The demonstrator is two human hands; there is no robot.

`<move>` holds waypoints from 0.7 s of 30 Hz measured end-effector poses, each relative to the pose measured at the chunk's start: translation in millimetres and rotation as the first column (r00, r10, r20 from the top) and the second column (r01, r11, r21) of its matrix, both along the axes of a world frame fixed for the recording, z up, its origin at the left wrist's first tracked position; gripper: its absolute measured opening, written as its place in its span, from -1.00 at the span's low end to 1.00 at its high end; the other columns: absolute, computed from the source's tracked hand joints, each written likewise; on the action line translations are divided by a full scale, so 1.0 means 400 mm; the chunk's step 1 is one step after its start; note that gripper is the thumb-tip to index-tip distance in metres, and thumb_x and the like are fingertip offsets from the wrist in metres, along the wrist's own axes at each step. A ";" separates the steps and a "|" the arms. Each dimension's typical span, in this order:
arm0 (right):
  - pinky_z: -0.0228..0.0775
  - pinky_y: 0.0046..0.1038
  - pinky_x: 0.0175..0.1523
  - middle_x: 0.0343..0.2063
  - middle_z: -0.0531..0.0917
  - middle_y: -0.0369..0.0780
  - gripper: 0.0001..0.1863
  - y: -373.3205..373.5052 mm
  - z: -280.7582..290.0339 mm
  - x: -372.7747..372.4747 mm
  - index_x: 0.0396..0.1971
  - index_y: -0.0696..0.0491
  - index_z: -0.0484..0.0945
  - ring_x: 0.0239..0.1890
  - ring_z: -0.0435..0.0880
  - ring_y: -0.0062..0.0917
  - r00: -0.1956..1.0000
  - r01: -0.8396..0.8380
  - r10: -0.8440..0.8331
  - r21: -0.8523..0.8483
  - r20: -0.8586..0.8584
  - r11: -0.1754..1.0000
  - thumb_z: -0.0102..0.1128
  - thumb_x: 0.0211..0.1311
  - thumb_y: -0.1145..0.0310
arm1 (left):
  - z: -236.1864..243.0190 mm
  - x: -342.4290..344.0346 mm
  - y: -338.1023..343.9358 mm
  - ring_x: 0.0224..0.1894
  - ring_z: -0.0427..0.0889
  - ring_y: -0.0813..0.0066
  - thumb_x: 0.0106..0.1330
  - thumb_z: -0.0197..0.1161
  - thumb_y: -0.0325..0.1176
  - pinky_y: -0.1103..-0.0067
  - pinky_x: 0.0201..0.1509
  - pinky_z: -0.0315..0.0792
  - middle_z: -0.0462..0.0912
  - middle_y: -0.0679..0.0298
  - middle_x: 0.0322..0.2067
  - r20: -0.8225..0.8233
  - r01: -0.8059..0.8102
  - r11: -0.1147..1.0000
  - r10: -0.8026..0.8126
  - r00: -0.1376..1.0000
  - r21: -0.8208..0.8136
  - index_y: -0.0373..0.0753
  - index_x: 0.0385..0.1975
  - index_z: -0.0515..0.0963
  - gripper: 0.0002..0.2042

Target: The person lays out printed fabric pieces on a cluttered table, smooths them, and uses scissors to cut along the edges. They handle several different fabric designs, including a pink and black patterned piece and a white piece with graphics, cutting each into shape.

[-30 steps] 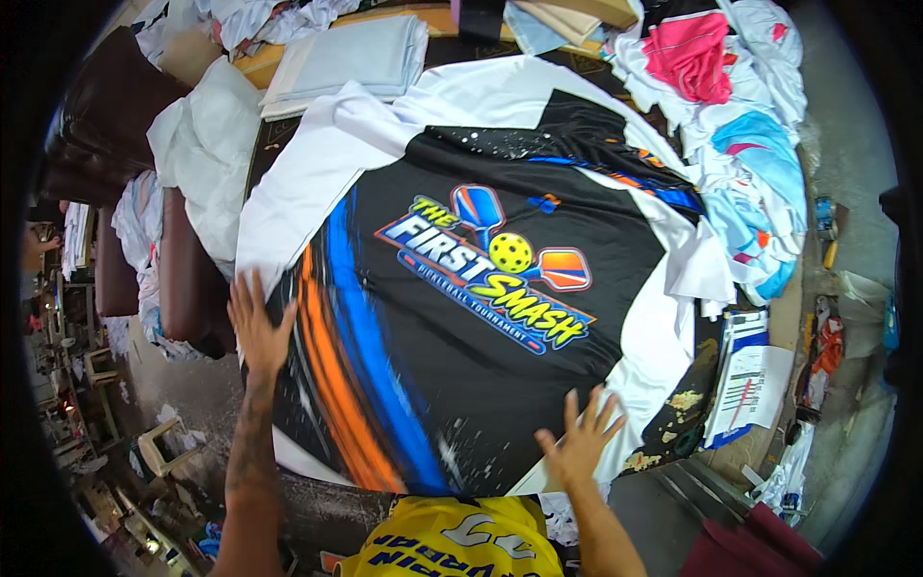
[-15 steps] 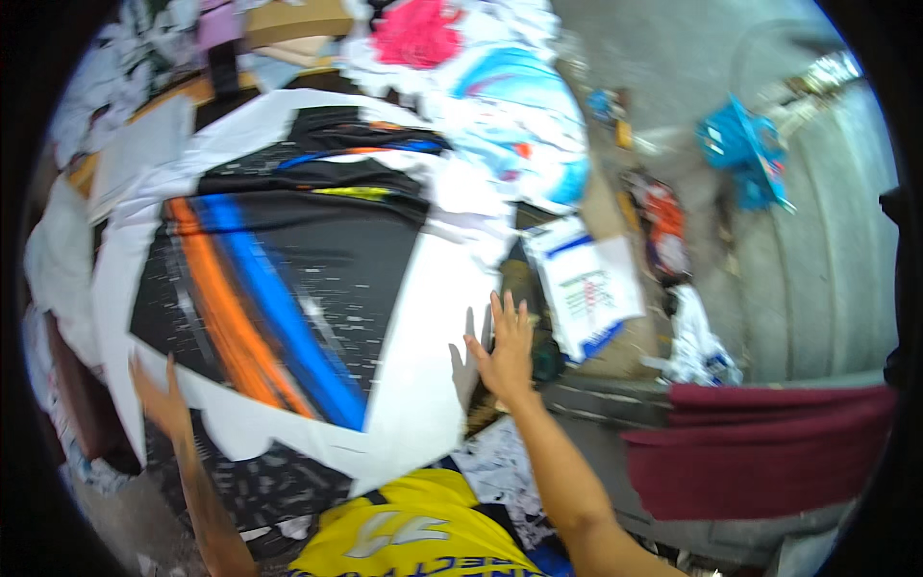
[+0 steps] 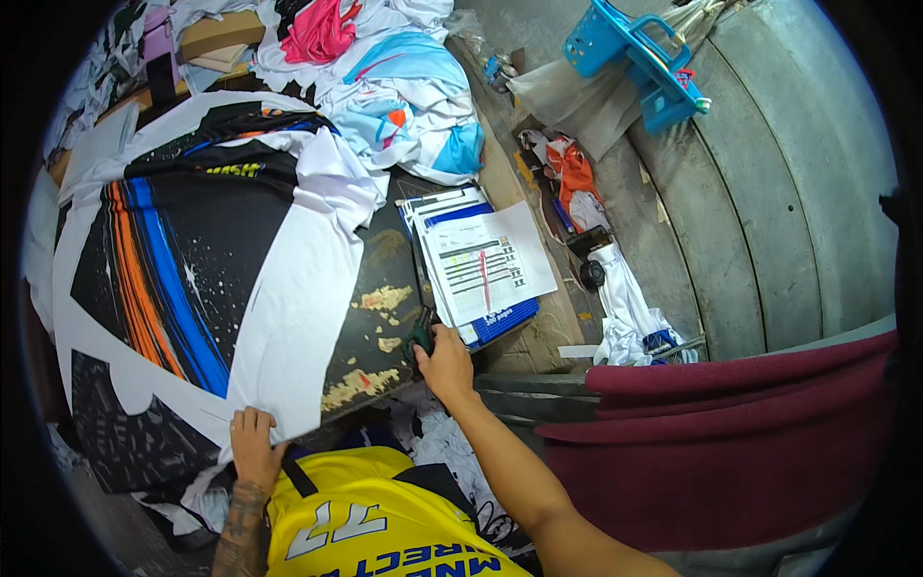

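Observation:
My right hand [image 3: 444, 361] is closed on the dark green-handled scissors [image 3: 421, 332], whose dark blades point away from me beside papers and blue pads [image 3: 481, 269]. My left hand [image 3: 256, 442] has its bent fingers on the near edge of white fabric [image 3: 293, 313], holding it at the table's front edge. The fabric borders a black printed panel [image 3: 258, 240] with orange and blue streaks and a folded top. A dark patterned piece [image 3: 135, 423] hangs at the near left. The scuffed dark tabletop [image 3: 370, 341] shows beside the scissors.
Garment piles [image 3: 375, 106] in white, cyan and pink cover the far side. A blue plastic basket [image 3: 654, 87] is at the upper right, near the grey curved surfaces [image 3: 769, 240]. Scattered cloth [image 3: 577, 183] lies beside the table, and maroon cloth [image 3: 711, 442] drapes at the right.
The view has swung right. My right hand has gone from open over the fabric to closed on the scissors; my left has moved to the near edge. The panel's top now lies folded over.

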State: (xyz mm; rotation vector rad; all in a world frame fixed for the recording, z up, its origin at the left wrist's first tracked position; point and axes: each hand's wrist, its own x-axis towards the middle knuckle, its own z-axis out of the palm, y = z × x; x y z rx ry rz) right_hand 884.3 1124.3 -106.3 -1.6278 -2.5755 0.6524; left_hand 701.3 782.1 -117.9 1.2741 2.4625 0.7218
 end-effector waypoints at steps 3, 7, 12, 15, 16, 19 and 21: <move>0.57 -0.04 0.15 -0.01 0.71 0.04 -0.49 0.026 -0.002 0.010 0.10 0.19 0.56 0.08 0.70 0.04 0.998 -0.068 0.068 -0.004 -0.001 0.998 0.49 0.32 0.17 | 0.002 0.034 -0.002 -0.02 0.50 -0.04 0.09 0.52 -0.50 0.17 0.09 0.36 0.56 0.11 -0.22 0.038 0.024 1.000 -0.024 0.999 -0.011 -0.25 -0.27 0.61 -0.75; 0.57 -0.02 0.10 -0.07 0.70 0.03 -0.54 0.052 -0.009 0.012 -0.04 0.17 0.52 0.04 0.71 0.03 0.991 -0.137 0.137 -0.019 -0.001 0.990 0.48 0.31 0.15 | 0.000 0.074 0.000 0.03 0.52 -0.04 0.15 0.50 -0.45 0.16 0.13 0.37 0.63 0.11 -0.14 -0.034 -0.102 0.986 0.108 0.994 0.130 -0.28 -0.25 0.68 -0.80; 0.63 0.05 0.00 -0.10 0.68 0.07 -0.51 0.051 -0.029 0.024 0.00 0.17 0.44 -0.05 0.74 0.12 0.983 -0.165 0.166 0.030 -0.074 0.986 0.44 0.34 0.15 | -0.018 0.090 0.030 0.06 0.48 -0.06 -0.07 0.63 -0.50 0.14 0.15 0.38 0.53 0.06 -0.12 -0.112 -0.326 0.945 0.320 0.941 -0.037 -0.25 -0.13 0.55 -0.53; 0.63 0.05 -0.02 -0.13 0.68 0.06 -0.50 0.051 -0.038 0.027 0.01 0.17 0.43 -0.08 0.75 0.12 0.980 -0.176 0.180 0.054 -0.089 0.983 0.44 0.34 0.13 | -0.032 0.075 0.034 -0.04 0.48 -0.04 -0.18 0.63 -0.57 0.18 0.06 0.38 0.46 0.09 -0.19 -0.140 -0.268 0.963 0.262 0.955 -0.023 -0.21 -0.19 0.45 -0.46; 0.63 0.05 -0.03 -0.13 0.68 0.06 -0.49 0.052 -0.040 0.026 0.01 0.17 0.42 -0.09 0.75 0.12 0.979 -0.176 0.181 0.057 -0.093 0.983 0.44 0.34 0.12 | -0.036 0.068 0.029 -0.06 0.48 -0.04 -0.19 0.62 -0.57 0.19 0.04 0.38 0.45 0.09 -0.20 -0.114 -0.219 0.975 0.215 0.970 -0.027 -0.20 -0.21 0.44 -0.47; 0.64 0.05 -0.04 -0.13 0.68 0.06 -0.48 0.057 -0.040 0.026 0.01 0.17 0.42 -0.12 0.76 0.12 0.975 -0.193 0.198 0.061 -0.097 0.979 0.45 0.34 0.12 | -0.046 0.064 0.013 -0.14 0.48 0.00 -0.16 0.57 -0.60 0.23 -0.05 0.40 0.46 0.12 -0.29 -0.052 -0.212 0.977 0.211 0.976 -0.016 -0.23 -0.36 0.46 -0.59; 0.64 0.05 -0.05 -0.13 0.68 0.06 -0.49 0.061 -0.037 0.026 0.00 0.17 0.43 -0.13 0.76 0.12 0.975 -0.200 0.204 0.050 -0.086 0.979 0.45 0.34 0.12 | -0.052 0.068 0.006 -0.16 0.49 0.02 -0.14 0.56 -0.60 0.25 -0.09 0.41 0.46 0.13 -0.32 -0.002 -0.233 0.972 0.233 0.972 -0.006 -0.26 -0.41 0.48 -0.64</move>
